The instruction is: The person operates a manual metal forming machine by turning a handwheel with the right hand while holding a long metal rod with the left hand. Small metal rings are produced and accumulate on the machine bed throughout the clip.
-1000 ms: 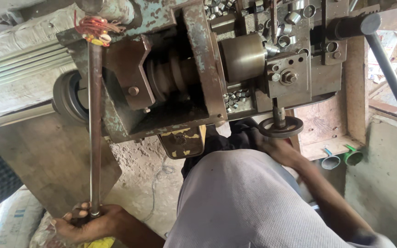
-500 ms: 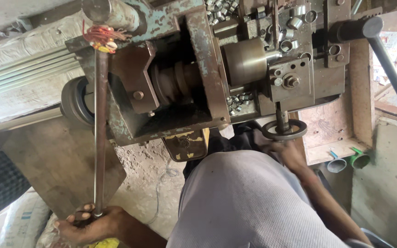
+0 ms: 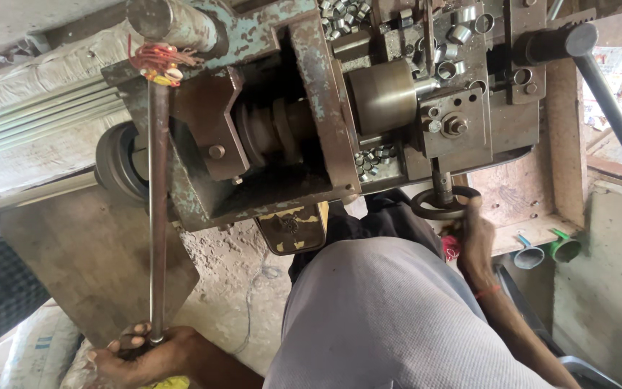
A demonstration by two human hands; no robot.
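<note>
two hands at an old metal machine

the long lever rod was gripped by the closed left hand; the handwheel was pinched by the right hand just below it.

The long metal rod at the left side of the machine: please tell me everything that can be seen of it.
The long thin grey metal rod looks like bare steel, straight and slightly dull. It runs nearly vertically in the picture, from the rusty machine body, where red and orange wire is wrapped around its top, down to the left hand, which grips its lower end.
</note>
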